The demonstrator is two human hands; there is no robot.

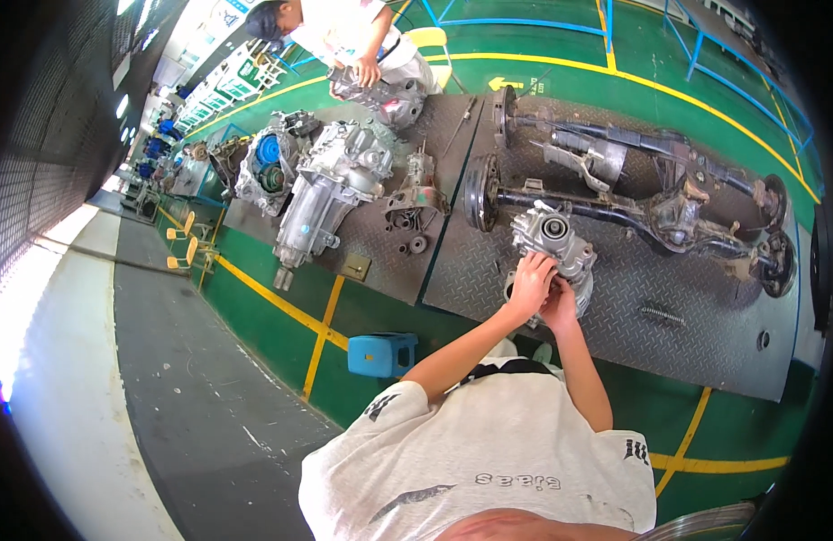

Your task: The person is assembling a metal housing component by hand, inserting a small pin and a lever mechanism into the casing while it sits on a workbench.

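A silver cast-metal gear housing (574, 255) stands near the front edge of the steel-topped workbench, with a round dark-centred opening facing up. My left hand (531, 285) rests against its near side, fingers bent and close together. Just to the right, my right hand (559, 304) presses against the same side, its fingers curled inward near the left fingertips. Both hands are closed at one spot on the casting. Whatever small part lies between the fingers is hidden by them.
Two black vehicle axles (615, 206) lie behind the housing. A coil spring (662, 315) and small ring (764, 340) are to the right. Leftward stand a large gearbox (322, 198) and a cutaway gear unit (416, 198). A co-worker (344, 36) handles another casting; a blue stool (380, 354) is below.
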